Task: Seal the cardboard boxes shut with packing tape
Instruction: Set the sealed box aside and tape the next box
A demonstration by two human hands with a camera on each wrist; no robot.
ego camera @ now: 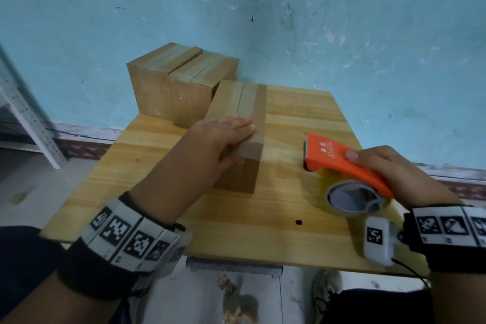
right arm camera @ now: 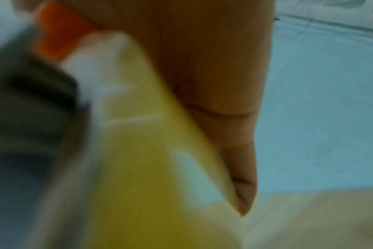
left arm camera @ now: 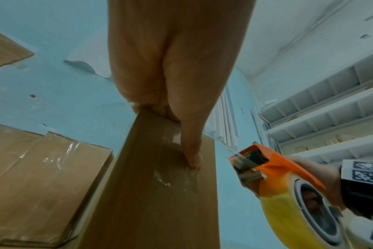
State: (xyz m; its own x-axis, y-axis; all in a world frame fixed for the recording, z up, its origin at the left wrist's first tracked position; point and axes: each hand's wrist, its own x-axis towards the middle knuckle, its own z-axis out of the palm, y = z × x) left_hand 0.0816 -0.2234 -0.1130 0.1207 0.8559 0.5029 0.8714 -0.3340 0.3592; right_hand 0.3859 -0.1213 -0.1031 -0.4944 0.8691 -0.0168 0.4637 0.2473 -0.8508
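Left hand (ego camera: 223,137) lies flat, fingers straight, pressing the near box (ego camera: 238,123) at table centre; right hand (ego camera: 389,166) grips the orange tape dispenser (ego camera: 344,163) at 3 o'clock, well apart. Risks: box sliding if pressure eases; tape wrinkling or missing the seam. Two more boxes (ego camera: 178,81) sit at 11 o'clock.

The right wrist view is all blurry. The tape roll (right arm camera: 138,168) looks like a yellow smudge, and the right hand (right arm camera: 213,84) is cut off up top.

Black wristbands (ego camera: 105,265) ringed with white black-patterned marker tiles (ego camera: 136,242); small white tagged camera unit (ego camera: 376,241); thin black cable (ego camera: 410,271).
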